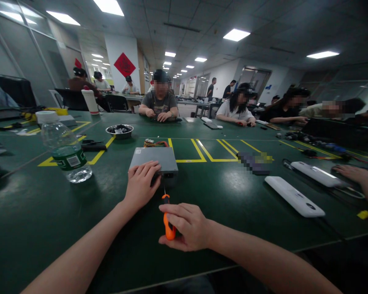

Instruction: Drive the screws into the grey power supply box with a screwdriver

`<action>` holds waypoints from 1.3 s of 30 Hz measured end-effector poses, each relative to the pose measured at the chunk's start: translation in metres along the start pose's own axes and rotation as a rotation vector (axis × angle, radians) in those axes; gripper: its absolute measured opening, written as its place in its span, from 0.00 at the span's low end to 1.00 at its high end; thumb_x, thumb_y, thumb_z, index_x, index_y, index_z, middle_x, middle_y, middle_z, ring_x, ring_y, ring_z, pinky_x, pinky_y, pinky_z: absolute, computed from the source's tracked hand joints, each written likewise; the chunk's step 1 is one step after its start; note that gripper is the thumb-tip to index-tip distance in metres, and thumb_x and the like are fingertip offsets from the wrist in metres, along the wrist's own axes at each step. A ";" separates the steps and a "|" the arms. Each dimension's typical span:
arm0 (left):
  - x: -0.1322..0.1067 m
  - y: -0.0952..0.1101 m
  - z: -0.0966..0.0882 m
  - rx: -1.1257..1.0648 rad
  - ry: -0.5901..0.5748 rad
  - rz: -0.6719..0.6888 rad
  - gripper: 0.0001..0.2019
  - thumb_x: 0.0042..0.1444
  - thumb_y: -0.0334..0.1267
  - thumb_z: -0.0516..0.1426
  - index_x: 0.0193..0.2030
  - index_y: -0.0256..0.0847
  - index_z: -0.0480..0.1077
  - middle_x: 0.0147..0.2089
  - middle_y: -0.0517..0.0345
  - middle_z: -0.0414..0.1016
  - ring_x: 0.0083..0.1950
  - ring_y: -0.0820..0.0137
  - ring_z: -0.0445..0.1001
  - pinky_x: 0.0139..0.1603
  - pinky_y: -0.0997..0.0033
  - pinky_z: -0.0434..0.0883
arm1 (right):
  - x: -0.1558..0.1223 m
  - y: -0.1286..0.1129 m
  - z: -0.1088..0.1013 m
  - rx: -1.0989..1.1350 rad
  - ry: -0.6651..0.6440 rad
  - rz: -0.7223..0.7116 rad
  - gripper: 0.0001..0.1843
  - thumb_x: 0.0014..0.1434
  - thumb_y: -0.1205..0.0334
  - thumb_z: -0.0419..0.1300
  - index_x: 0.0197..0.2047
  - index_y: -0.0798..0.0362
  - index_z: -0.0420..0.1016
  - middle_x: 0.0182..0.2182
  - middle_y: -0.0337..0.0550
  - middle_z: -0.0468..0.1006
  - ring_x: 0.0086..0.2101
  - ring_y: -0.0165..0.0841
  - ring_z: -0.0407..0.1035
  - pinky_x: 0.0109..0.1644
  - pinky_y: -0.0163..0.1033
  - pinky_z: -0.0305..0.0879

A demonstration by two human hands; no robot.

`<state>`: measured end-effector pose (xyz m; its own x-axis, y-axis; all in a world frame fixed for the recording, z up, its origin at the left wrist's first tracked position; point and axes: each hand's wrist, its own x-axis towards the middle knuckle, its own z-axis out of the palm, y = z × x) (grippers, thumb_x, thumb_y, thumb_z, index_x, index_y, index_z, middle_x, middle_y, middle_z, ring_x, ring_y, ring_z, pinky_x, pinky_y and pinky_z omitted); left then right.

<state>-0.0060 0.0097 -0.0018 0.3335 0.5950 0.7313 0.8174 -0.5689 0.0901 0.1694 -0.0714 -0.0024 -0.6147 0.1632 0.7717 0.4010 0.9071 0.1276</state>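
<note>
A grey metal box (155, 159) with coloured wires at its far end lies on the dark green table (221, 183). My left hand (141, 183) rests on the box's near corner, fingers curled over its top. My right hand (187, 226) is closed round the orange handle of a screwdriver (168, 222). The screwdriver's thin shaft points away from me and its tip meets the near face of the box.
A water bottle (66, 149) stands to the left, with a metal bowl of small parts (119, 130) beyond it. Two white devices (294, 196) lie to the right, near another person's hand (354, 173). Yellow tape lines (202, 155) mark the table. Several people sit along the far side.
</note>
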 end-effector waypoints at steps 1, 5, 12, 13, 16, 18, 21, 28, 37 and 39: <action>0.000 0.000 0.000 0.000 -0.002 0.002 0.13 0.56 0.36 0.51 0.48 0.46 0.64 0.53 0.54 0.70 0.53 0.62 0.67 0.51 0.55 0.55 | 0.000 0.000 -0.001 -0.002 -0.011 -0.005 0.20 0.55 0.49 0.54 0.43 0.56 0.61 0.40 0.53 0.75 0.37 0.32 0.71 0.35 0.34 0.67; -0.001 0.000 0.000 0.005 -0.011 0.003 0.13 0.56 0.36 0.51 0.49 0.46 0.64 0.53 0.54 0.70 0.54 0.61 0.66 0.51 0.55 0.55 | 0.003 -0.001 -0.006 -0.070 -0.085 -0.063 0.16 0.58 0.54 0.48 0.47 0.52 0.62 0.43 0.54 0.71 0.38 0.33 0.70 0.33 0.34 0.67; 0.000 0.000 0.000 0.006 -0.022 -0.003 0.13 0.55 0.36 0.51 0.49 0.46 0.64 0.54 0.54 0.69 0.54 0.61 0.66 0.51 0.55 0.55 | 0.004 -0.002 -0.004 -0.015 -0.018 -0.068 0.14 0.56 0.55 0.54 0.42 0.57 0.63 0.42 0.55 0.75 0.33 0.29 0.72 0.28 0.32 0.65; 0.000 0.000 0.000 0.005 -0.021 -0.003 0.14 0.55 0.36 0.51 0.49 0.46 0.64 0.54 0.54 0.69 0.54 0.61 0.66 0.51 0.55 0.55 | 0.002 -0.001 -0.003 0.011 0.003 -0.051 0.15 0.56 0.55 0.54 0.42 0.57 0.61 0.41 0.55 0.75 0.33 0.29 0.72 0.29 0.31 0.66; 0.000 0.000 -0.001 0.005 -0.023 0.000 0.14 0.55 0.36 0.51 0.49 0.46 0.64 0.54 0.54 0.69 0.54 0.61 0.66 0.51 0.55 0.55 | -0.002 0.000 -0.001 0.100 0.021 -0.003 0.20 0.56 0.52 0.54 0.44 0.59 0.59 0.40 0.56 0.75 0.38 0.31 0.72 0.33 0.31 0.68; 0.000 0.001 -0.001 0.007 -0.024 0.001 0.14 0.55 0.36 0.51 0.48 0.46 0.64 0.54 0.54 0.69 0.54 0.61 0.66 0.51 0.55 0.55 | -0.003 0.000 -0.003 0.111 -0.021 -0.014 0.20 0.57 0.52 0.52 0.45 0.60 0.60 0.41 0.57 0.73 0.41 0.33 0.71 0.34 0.31 0.68; 0.000 0.001 -0.001 0.013 -0.031 -0.002 0.14 0.55 0.36 0.51 0.49 0.45 0.64 0.54 0.54 0.69 0.54 0.61 0.66 0.52 0.55 0.55 | 0.001 -0.001 -0.006 0.013 -0.112 -0.056 0.16 0.60 0.57 0.48 0.48 0.55 0.63 0.43 0.55 0.72 0.38 0.32 0.71 0.31 0.32 0.67; -0.001 0.001 -0.002 0.021 -0.062 0.013 0.14 0.56 0.35 0.50 0.50 0.43 0.63 0.59 0.54 0.65 0.58 0.63 0.62 0.56 0.57 0.54 | 0.006 -0.004 -0.010 -0.066 -0.048 -0.067 0.15 0.56 0.53 0.56 0.39 0.56 0.68 0.41 0.53 0.76 0.30 0.27 0.71 0.26 0.31 0.64; -0.001 0.002 -0.002 0.021 -0.087 0.000 0.16 0.55 0.33 0.51 0.51 0.42 0.63 0.57 0.54 0.67 0.58 0.61 0.62 0.54 0.55 0.54 | 0.004 -0.008 -0.016 -0.205 -0.154 -0.091 0.10 0.55 0.61 0.57 0.40 0.55 0.68 0.38 0.55 0.76 0.33 0.31 0.72 0.33 0.32 0.68; -0.001 0.002 -0.003 0.021 -0.091 -0.003 0.15 0.55 0.34 0.51 0.51 0.42 0.63 0.57 0.53 0.67 0.58 0.61 0.62 0.55 0.55 0.54 | 0.006 -0.010 -0.021 -0.272 -0.207 -0.091 0.11 0.55 0.65 0.56 0.42 0.55 0.68 0.40 0.58 0.75 0.33 0.33 0.72 0.34 0.35 0.69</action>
<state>-0.0059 0.0058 -0.0004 0.3720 0.6462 0.6664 0.8279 -0.5556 0.0767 0.1760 -0.0880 0.0137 -0.7696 0.1865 0.6107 0.4873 0.7897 0.3729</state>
